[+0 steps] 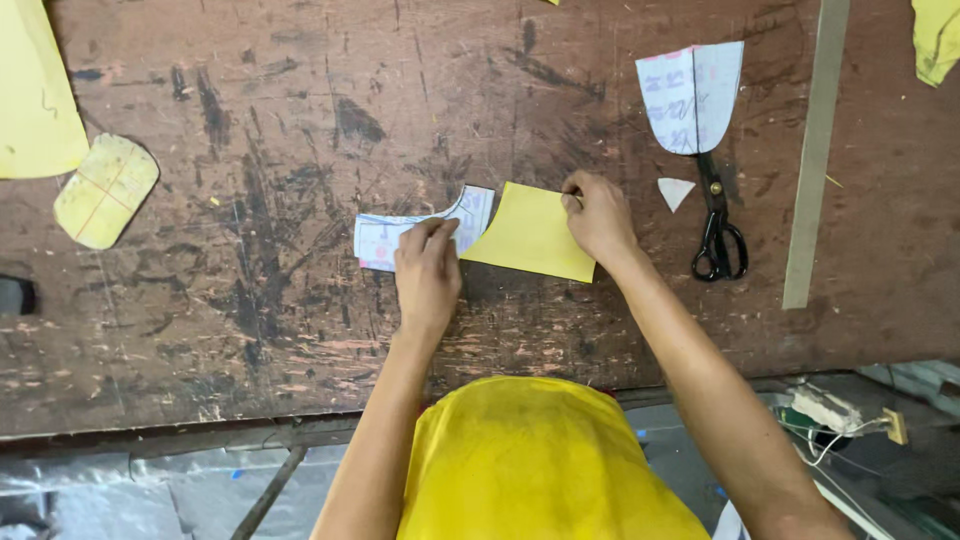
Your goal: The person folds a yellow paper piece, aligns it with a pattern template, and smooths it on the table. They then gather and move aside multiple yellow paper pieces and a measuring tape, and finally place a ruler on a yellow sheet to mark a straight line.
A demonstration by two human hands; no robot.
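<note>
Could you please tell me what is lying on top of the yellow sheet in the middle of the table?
The white paper template overlaps the yellow sheet's left edge, pressed by the left hand. The right hand pinches its upper right corner. What lies beneath the sheet is covered.

Yellow paper piece (533, 232) flat on table, overlapping curved white paper pattern (385, 235) beside it.

table (300, 330): worn, scratched matt wood | yellow piece (532, 232): smooth matt sheet | template (385, 238): printed paper | scissors (718, 235): black glossy handles
</note>
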